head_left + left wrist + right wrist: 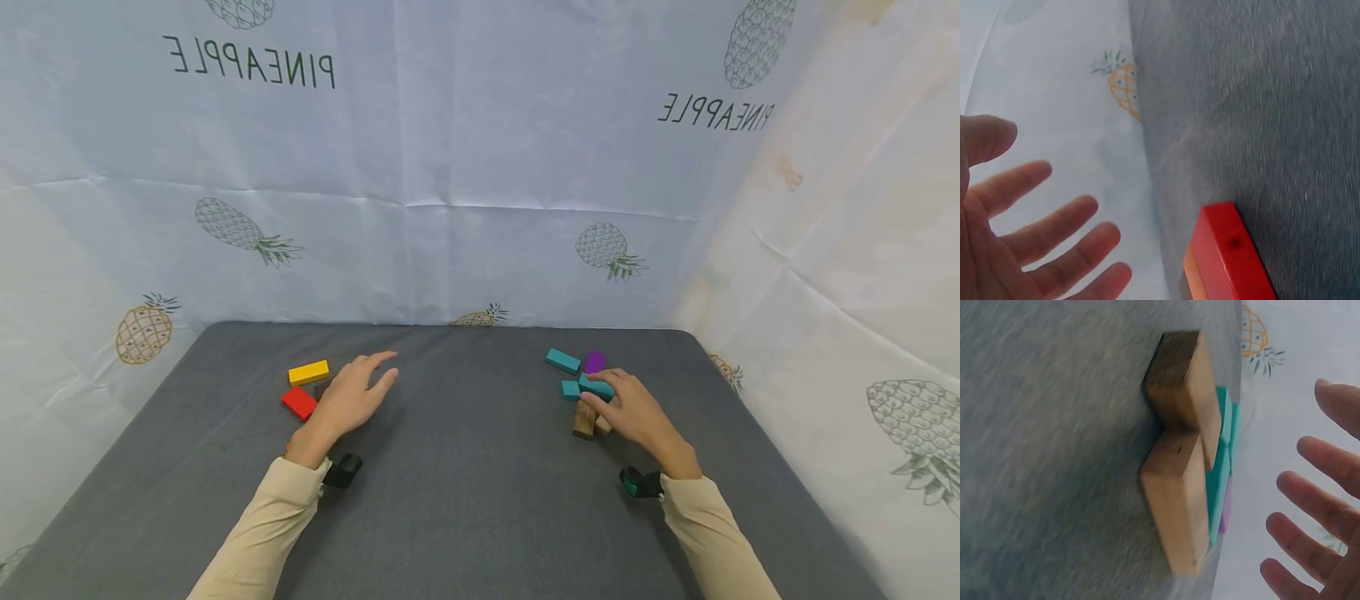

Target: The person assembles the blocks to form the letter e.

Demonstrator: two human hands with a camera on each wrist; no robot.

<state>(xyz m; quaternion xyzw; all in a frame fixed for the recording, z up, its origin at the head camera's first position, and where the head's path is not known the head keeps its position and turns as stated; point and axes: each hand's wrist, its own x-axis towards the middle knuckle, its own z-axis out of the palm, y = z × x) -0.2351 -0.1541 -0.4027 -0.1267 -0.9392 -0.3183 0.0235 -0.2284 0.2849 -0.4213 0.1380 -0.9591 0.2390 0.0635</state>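
My left hand [348, 402] hovers beside a small group of blocks, its fingers spread and nothing in them. That group holds a yellow block [308, 372], a red block [299, 403] and a dark block [322, 388] partly covered by the hand. On the right, my right hand [632, 410] is over another group, fingers extended and apart, as the right wrist view also shows. Around it lie teal blocks [562, 360], a purple block [595, 362], a dark brown wooden block [1185, 394] and a lighter wooden block [1175, 500].
Both groups lie on a dark grey table [465, 500], well apart from each other. A white cloth [487, 150] printed with pineapples hangs behind the table and along its sides. Each wrist wears a small black camera [342, 471].
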